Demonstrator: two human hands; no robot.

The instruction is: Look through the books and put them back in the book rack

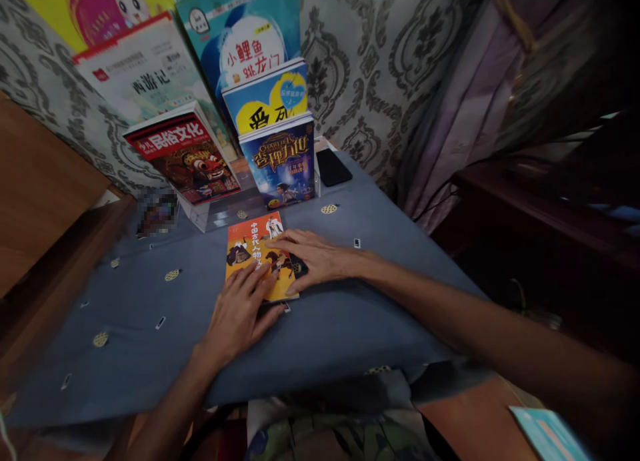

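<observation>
An orange and yellow book [239, 237] with Chinese characters and small figures on its cover lies flat on the cloth-covered table. My left hand [243, 307] rests on its lower left part, fingers stretched out over the cover. From the right, my right hand [313, 254] reaches across the book's right side, fingers extended, the thumb near its lower right corner. Neither hand is closed around the book. Part of the cover is hidden under the fingers. A small dark object [299, 267] shows beneath my right palm; I cannot make out what it is.
Behind the book, a clear stand [197, 215] holds upright books, including a red one [187, 157] and a blue one [283, 167]. A black phone [334, 167] lies to their right. The blue tablecloth [135, 301] has small patterns. A wooden panel [45, 187] borders the left side.
</observation>
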